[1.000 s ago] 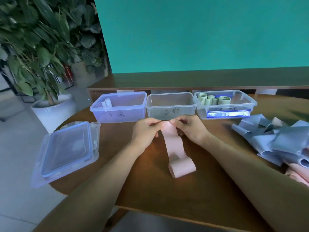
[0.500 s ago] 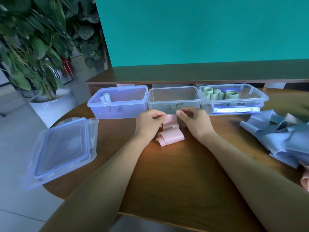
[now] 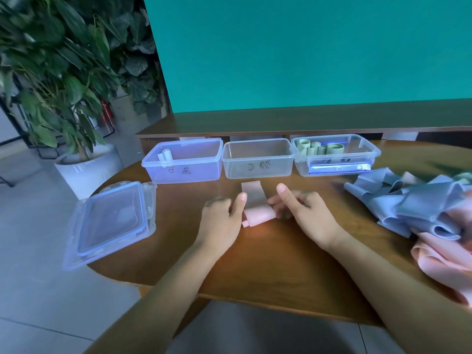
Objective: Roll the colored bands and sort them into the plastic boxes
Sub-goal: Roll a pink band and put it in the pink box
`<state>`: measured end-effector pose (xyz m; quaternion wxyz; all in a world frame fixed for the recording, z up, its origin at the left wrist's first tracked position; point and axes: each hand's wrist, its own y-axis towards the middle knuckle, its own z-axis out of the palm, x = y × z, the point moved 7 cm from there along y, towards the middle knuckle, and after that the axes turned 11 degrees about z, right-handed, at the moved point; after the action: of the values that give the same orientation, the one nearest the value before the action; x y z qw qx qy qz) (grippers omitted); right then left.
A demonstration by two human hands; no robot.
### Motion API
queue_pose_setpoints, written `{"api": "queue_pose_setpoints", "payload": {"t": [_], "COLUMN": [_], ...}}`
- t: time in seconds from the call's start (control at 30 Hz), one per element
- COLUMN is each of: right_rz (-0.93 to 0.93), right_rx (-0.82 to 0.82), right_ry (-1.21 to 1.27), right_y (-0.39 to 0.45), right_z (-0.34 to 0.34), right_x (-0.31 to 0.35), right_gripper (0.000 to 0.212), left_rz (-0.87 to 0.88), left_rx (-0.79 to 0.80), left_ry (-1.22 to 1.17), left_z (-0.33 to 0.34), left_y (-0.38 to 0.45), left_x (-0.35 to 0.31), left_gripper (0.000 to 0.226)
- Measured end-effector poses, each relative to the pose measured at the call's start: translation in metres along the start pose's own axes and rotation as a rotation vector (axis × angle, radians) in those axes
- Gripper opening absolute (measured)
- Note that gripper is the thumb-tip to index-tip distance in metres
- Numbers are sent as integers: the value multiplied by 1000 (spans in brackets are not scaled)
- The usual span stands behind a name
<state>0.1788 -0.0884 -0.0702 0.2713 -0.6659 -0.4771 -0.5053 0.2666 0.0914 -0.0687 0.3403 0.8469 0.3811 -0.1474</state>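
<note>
The pink band (image 3: 256,206) lies on the tabletop (image 3: 268,256) just before the middle box (image 3: 258,159), half rolled, its flat tail reaching toward that box. The left hand (image 3: 222,221) touches the roll's left end, thumb up beside it; its other fingers are blurred, so the grip cannot be told. The right hand (image 3: 305,213) has fingers curled at the roll's right end (contact is hidden). The loose bands (image 3: 413,210) are cut off at the right edge. Handwriting on the left box (image 3: 184,162) and middle box is illegible; the right box (image 3: 334,154) holds green rolls (image 3: 321,148)
</note>
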Motion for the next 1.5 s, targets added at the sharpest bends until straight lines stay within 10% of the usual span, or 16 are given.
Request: {"api": "queue_pose_setpoints", "payload": {"t": [0.33,0.53,0.83,1.13,1.5], "right_rz": [64,31,-71,-276,-330], "right_rx": [-88,99,-7,133,33], "right_ry": [-91,-85,48,-539,-630], "right_y": [-45,-68,-78,-70,-78], "right_z": [-18,-5,-17,6,-3], "right_x": [-7,0,3,-3,1], "right_gripper": [61,63,57,33,37], "left_rz": [250,284,551,572,545], "left_rx": [-75,-16,-42,-17,56], "left_ry": [-547,-178,-448,-283,-74], "left_z": [-34,-25,-31,-19,-10], "left_y": [-78,-85,-122,-126,-129], "left_x": [-48,-55,-87,-88,-86], "left_gripper": [24,44,13,15,28]}}
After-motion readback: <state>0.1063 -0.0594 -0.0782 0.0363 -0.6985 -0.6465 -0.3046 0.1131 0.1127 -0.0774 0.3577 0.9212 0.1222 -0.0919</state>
